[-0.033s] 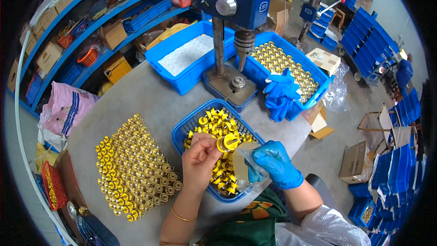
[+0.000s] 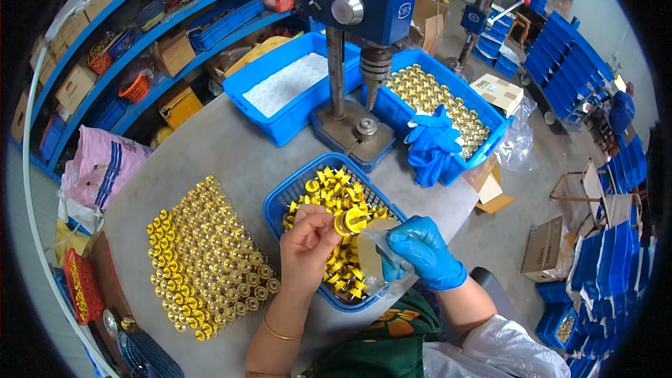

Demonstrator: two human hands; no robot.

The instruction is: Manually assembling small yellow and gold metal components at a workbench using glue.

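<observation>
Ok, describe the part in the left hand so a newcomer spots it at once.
Start at the blue-headed column press; just below it in the picture is a blue mesh basket heaped with loose yellow pieces. Over that heap, the bare left hand pinches a round yellow part with a gold-coloured rim. Its neighbours lie jumbled; this one is held up.

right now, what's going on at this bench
A person's bare left hand holds a yellow-and-gold part above a blue basket of similar pieces. The right hand, gloved in blue, grips some clear plastic close beside it. Many gold-and-yellow parts stand grouped on the table to the left. A press stands beyond the basket, untouched by either hand.
</observation>
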